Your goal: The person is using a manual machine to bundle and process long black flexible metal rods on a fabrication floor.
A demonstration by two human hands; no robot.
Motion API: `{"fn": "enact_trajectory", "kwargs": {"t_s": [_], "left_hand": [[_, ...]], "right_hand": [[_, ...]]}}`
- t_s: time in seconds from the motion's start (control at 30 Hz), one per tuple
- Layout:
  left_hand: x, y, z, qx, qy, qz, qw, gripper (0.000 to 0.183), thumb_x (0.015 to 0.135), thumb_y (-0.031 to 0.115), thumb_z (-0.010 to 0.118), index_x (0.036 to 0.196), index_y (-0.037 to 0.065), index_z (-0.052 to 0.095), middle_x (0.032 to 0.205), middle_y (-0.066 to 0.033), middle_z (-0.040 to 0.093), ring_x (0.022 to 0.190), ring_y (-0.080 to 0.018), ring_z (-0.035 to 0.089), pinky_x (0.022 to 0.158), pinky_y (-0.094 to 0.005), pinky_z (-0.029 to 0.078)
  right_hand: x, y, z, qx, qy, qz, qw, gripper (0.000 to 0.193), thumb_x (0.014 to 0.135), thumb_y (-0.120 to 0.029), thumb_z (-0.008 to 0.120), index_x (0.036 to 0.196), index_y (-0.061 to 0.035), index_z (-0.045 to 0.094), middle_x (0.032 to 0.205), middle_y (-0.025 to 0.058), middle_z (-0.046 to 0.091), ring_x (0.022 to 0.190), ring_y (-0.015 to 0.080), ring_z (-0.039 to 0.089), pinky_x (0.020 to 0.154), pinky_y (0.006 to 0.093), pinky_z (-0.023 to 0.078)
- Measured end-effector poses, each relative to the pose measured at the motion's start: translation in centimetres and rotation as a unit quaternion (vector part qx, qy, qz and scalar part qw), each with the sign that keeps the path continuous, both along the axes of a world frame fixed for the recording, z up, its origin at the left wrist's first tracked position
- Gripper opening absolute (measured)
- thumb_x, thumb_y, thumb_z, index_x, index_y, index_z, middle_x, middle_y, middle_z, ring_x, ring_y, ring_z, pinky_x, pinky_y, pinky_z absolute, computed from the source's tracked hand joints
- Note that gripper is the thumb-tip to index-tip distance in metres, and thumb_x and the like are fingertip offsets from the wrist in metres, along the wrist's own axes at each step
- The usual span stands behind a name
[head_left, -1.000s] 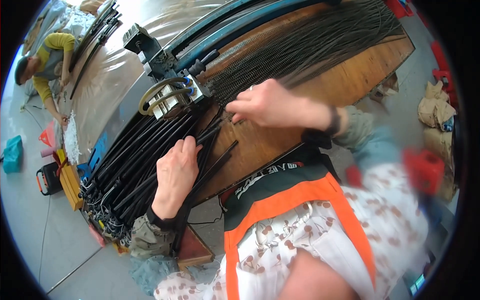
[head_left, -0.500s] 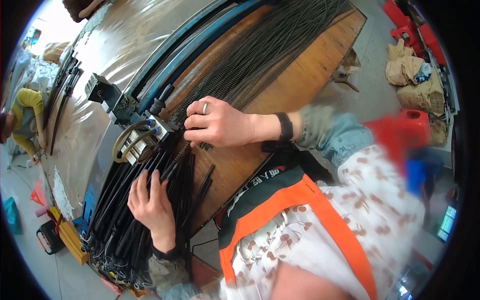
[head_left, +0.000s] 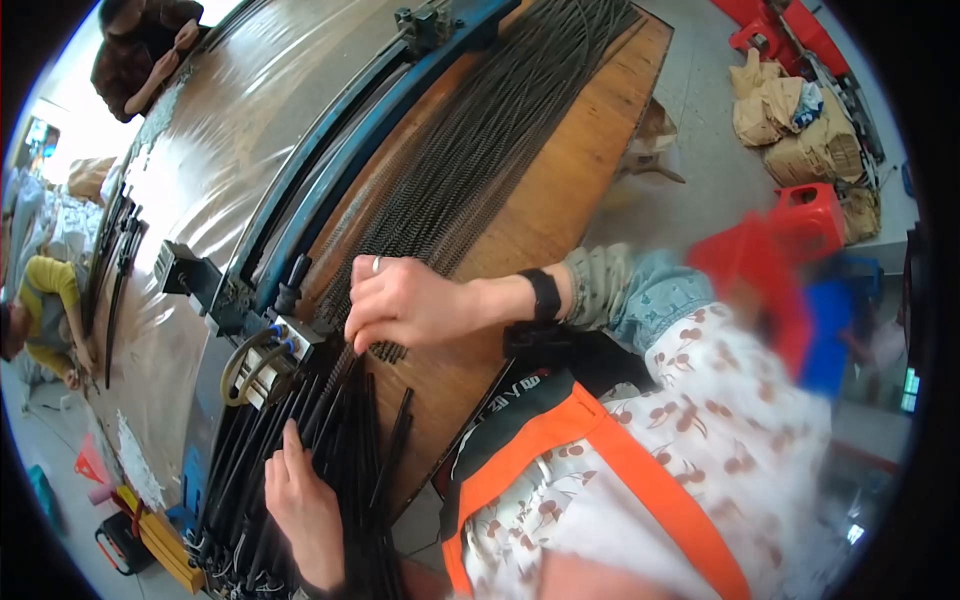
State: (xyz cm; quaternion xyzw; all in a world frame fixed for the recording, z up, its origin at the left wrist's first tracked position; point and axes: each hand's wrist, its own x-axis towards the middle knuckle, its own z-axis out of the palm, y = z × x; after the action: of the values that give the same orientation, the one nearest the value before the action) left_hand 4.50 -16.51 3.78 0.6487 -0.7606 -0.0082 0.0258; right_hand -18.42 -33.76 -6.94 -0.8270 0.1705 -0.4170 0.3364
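Note:
My right hand [head_left: 405, 305], with a ring and a dark wristband, pinches the end of a long thin coil spring [head_left: 342, 372] beside a small metal clamp unit [head_left: 270, 375] with hoses. The spring slants down onto a pile of black tubes [head_left: 265, 450]; whether it enters one, I cannot tell. Over those tubes lies my left hand [head_left: 305, 510], its index finger stretched out toward the spring and nothing visibly gripped. A thick bundle of dark coil springs [head_left: 460, 170] spreads away behind my right hand on the wooden tabletop [head_left: 560, 170].
A blue rail [head_left: 345, 160] with a metal carriage [head_left: 428, 28] runs along the springs. Beyond it lies a plastic-covered table [head_left: 200, 200]. Two people work there, one in a yellow top [head_left: 50, 290], another in dark clothing [head_left: 135, 50]. Red containers [head_left: 810, 222] and brown sacks [head_left: 815, 140] stand right.
My left hand has drawn back toward me along the tubes. My right hand stays by the clamp unit, its fingers pinched lower. The view has shifted, bringing the rail's carriage into sight.

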Motion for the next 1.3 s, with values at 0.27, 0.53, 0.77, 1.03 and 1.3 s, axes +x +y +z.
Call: {"fn": "enact_trajectory", "kwargs": {"t_s": [0.27,0.53,0.77,1.03,1.3], "left_hand": [[0.9,-0.8,1.4,-0.084,0.007,0.045,0.995,0.021,0.088,-0.004,0.059,0.108,-0.006,0.056,0.081,-0.0204,0.053,0.078,-0.04,0.053,0.068,-0.048,0.044],[5.4,-2.9,5.6,-0.228,-0.092,0.005,0.969,0.043,0.086,-0.004,0.066,0.127,0.006,0.065,0.079,-0.0107,0.058,0.068,-0.0266,0.054,0.06,-0.0396,0.044],[13.1,-2.8,10.6,-0.31,-0.15,0.148,0.927,0.033,0.1,0.003,0.052,0.133,0.002,0.057,0.121,-0.0217,0.064,0.11,-0.0346,0.064,0.09,-0.0325,0.048],[15.8,3.1,10.0,-0.318,-0.058,0.148,0.935,0.031,0.097,0.001,0.057,0.127,0.004,0.062,0.091,-0.0169,0.061,0.079,-0.029,0.06,0.07,-0.0333,0.048],[17.3,3.8,6.6,-0.265,-0.004,0.194,0.945,0.036,0.097,0.003,0.058,0.132,0.01,0.061,0.082,-0.0167,0.056,0.065,-0.0294,0.053,0.063,-0.0362,0.046]], "right_hand": [[-1.7,-3.2,0.9,-0.23,-0.091,-0.109,0.963,0.043,0.075,-0.036,0.08,0.112,-0.0141,0.071,0.077,-0.0006,0.059,0.068,0.0188,0.056,0.058,0.0307,0.047],[-2.2,-7.9,2.2,-0.418,0.073,-0.253,0.869,0.02,0.091,-0.022,0.068,0.108,-0.0109,0.071,0.075,0.0042,0.059,0.068,0.0197,0.059,0.062,0.0357,0.05],[4.3,-11.9,4.1,-0.016,0.081,-0.052,0.995,0.015,0.094,-0.013,0.065,0.103,-0.0014,0.068,0.086,0.0084,0.071,0.079,0.0167,0.068,0.072,0.0309,0.054],[18.4,-11.1,8.6,-0.111,0.058,0.156,0.98,0.016,0.089,-0.023,0.073,0.094,-0.008,0.074,0.081,0.0058,0.073,0.072,0.0203,0.068,0.071,0.0298,0.05],[21.2,-9.9,9.1,-0.161,0.232,0.206,0.937,0.017,0.09,-0.023,0.068,0.086,-0.0076,0.071,0.079,0.0065,0.07,0.085,0.0225,0.065,0.081,0.0379,0.047]]}}
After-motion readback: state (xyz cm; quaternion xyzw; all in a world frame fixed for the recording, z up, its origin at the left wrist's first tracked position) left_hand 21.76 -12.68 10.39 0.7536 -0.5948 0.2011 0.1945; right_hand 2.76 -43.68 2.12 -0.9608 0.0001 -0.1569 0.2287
